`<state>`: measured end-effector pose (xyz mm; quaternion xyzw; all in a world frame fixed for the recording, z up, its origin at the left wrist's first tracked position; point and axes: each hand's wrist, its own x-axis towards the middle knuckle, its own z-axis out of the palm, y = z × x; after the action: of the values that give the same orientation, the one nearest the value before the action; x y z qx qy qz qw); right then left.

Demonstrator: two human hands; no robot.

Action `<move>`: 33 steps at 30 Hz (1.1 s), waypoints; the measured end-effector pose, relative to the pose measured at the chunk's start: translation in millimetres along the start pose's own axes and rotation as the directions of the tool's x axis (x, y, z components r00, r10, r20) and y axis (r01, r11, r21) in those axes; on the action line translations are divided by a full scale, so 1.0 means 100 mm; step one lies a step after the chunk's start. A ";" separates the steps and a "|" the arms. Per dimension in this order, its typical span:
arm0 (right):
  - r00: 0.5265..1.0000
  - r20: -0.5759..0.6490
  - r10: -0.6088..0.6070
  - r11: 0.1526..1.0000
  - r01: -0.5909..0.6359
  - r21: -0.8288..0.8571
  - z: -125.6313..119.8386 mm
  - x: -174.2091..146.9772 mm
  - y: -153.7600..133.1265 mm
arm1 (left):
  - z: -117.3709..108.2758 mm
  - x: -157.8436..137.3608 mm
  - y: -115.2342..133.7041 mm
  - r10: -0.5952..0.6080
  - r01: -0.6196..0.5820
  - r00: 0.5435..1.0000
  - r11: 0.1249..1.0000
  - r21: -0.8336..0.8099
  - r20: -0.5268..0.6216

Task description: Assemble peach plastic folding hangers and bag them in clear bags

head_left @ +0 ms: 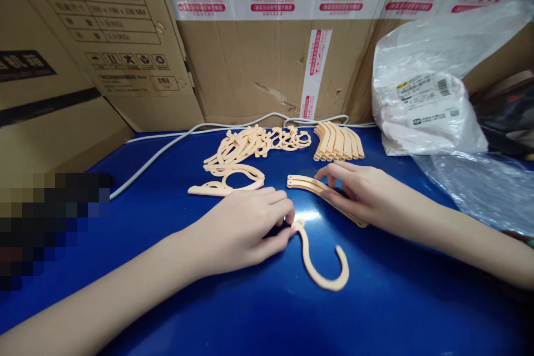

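My left hand [254, 225] pinches the end of a cream plastic hanger hook [323, 283], whose curve lies toward me on the blue table. Fingers and thumb of my right hand [354, 189] close on a curved cream hanger arm [306, 182] with a long slot, to the right of the hook. Part of that arm is hidden under the hand. Just beyond my left hand lie a looped cream piece [246, 175] and a flatter cream piece [204, 189], partly covered by the hand.
A heap of cream hooks [246, 144] and a row of curved cream arms [337, 142] lie at the back. Behind them run a white cable [162, 158] and cardboard boxes [250, 67]. A white plastic bag [425, 105] stands at the right, with clear film [479, 189] before it.
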<state>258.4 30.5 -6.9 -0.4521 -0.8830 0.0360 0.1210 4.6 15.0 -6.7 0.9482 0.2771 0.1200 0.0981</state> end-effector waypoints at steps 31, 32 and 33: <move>0.969 0.046 0.245 0.536 -0.175 0.826 -0.12 -0.02 -0.22 | 0.09 0.04 -0.03 0.033 -0.015 0.996 0.976 0.219 -0.078; 0.961 0.087 0.261 0.507 -0.213 0.835 -0.11 -0.01 -0.22 | 0.08 0.03 -0.02 0.027 -0.008 0.996 0.976 0.215 -0.082; 0.955 0.125 0.271 0.485 -0.247 0.839 -0.09 0.01 -0.21 | 0.07 0.04 -0.01 0.018 0.000 0.996 0.978 0.207 -0.087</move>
<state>243.4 18.4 5.9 -0.4640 -0.6738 0.4719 0.3287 8.9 16.8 -12.6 0.9483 0.2879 0.1329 -0.0140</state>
